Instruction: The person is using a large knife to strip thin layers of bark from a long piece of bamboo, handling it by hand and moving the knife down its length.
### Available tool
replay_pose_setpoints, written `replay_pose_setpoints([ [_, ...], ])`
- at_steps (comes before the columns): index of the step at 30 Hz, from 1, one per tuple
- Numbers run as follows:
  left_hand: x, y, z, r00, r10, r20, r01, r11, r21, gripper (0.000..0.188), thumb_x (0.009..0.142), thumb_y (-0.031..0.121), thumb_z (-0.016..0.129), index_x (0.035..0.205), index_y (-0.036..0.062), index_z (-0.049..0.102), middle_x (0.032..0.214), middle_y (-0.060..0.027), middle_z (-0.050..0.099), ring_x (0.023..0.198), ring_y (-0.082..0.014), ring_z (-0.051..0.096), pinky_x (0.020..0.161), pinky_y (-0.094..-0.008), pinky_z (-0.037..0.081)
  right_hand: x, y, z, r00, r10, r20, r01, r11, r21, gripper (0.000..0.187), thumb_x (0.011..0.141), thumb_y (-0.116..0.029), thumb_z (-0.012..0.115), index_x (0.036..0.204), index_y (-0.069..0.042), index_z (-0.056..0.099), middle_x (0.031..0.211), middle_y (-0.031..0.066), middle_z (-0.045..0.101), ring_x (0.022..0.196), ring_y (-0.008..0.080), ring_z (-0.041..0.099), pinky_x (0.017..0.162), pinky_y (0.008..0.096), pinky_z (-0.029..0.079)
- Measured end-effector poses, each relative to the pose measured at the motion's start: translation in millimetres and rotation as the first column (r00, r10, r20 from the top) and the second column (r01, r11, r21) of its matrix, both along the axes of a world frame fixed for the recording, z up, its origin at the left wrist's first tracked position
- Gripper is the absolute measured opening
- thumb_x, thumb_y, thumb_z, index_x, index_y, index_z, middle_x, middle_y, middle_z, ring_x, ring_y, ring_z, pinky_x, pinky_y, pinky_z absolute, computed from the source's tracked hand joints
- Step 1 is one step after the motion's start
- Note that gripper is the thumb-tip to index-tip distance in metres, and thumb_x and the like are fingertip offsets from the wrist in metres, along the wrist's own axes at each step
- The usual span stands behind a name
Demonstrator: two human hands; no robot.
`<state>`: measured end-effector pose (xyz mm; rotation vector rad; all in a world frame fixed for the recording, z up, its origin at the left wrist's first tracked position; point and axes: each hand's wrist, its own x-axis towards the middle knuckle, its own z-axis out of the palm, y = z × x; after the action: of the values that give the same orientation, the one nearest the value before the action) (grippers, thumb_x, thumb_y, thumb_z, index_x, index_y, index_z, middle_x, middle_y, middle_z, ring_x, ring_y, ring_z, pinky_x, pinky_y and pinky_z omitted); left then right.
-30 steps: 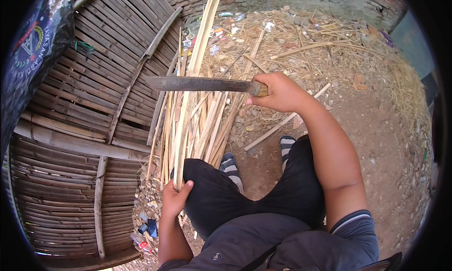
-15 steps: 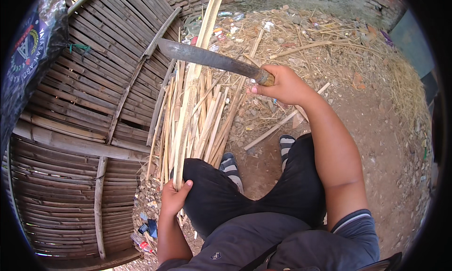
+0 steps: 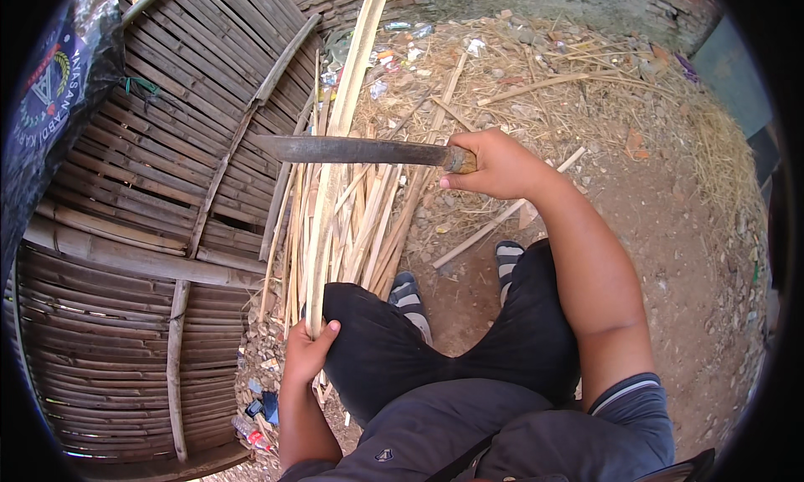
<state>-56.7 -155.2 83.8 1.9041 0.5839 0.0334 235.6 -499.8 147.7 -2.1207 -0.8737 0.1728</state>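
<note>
My right hand (image 3: 501, 164) is closed round the wooden handle of a machete (image 3: 360, 151). Its long dark blade points left, nearly level, and crosses over a long pale bamboo strip (image 3: 322, 222); whether the edge touches the strip I cannot tell. By my left knee, my left hand (image 3: 310, 350) grips the near end of that strip, thumb on top. The strip runs up and away past the top edge of the view. Beneath it lies a pile of split bamboo strips (image 3: 368, 222) on the ground.
A slatted bamboo wall (image 3: 142, 180) stands at the left, with a printed plastic sheet (image 3: 59, 105) hanging at its upper corner. Straw and litter (image 3: 536, 63) cover the ground toward a brick wall (image 3: 553, 5). One loose stick (image 3: 502, 218) lies beyond my sandalled feet (image 3: 410, 302).
The machete has come down along the strip toward me, its blade turning from slanted to nearly level. My right hand moved slightly nearer; my left hand stayed almost in place.
</note>
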Motion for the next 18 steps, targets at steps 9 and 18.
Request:
replay_pose_setpoints([
  [9, -0.2, -0.5, 2.0, 1.000, 0.010, 0.002, -0.010, 1.000, -0.014, 0.031, 0.095, 0.027, 0.081, 0.081, 0.0114, 0.058, 0.071, 0.0099, 0.053, 0.064, -0.0019, 0.044, 0.057, -0.0230, 0.036, 1.5, -7.4, 7.1, 0.984, -0.101, -0.145, 0.108, 0.993, 0.041, 0.039, 0.087, -0.030, 0.085, 0.111, -0.002, 0.071, 0.077, 0.0127, 0.068, 0.070, 0.0221, 0.065, 0.069, 0.0381, 0.051],
  [18, -0.1, -4.1, 1.0, 0.999, 0.027, 0.018, -0.027, 1.000, -0.015, 0.031, 0.095, 0.027, 0.081, 0.080, 0.0118, 0.058, 0.070, 0.0098, 0.052, 0.063, -0.0021, 0.044, 0.057, -0.0227, 0.036, 4.4, -11.6, 1.5, 0.992, -0.121, -0.031, 0.124, 0.985, 0.116, 0.043, 0.086, -0.032, 0.085, 0.114, -0.003, 0.071, 0.080, 0.0150, 0.069, 0.072, 0.0255, 0.066, 0.069, 0.0387, 0.051],
])
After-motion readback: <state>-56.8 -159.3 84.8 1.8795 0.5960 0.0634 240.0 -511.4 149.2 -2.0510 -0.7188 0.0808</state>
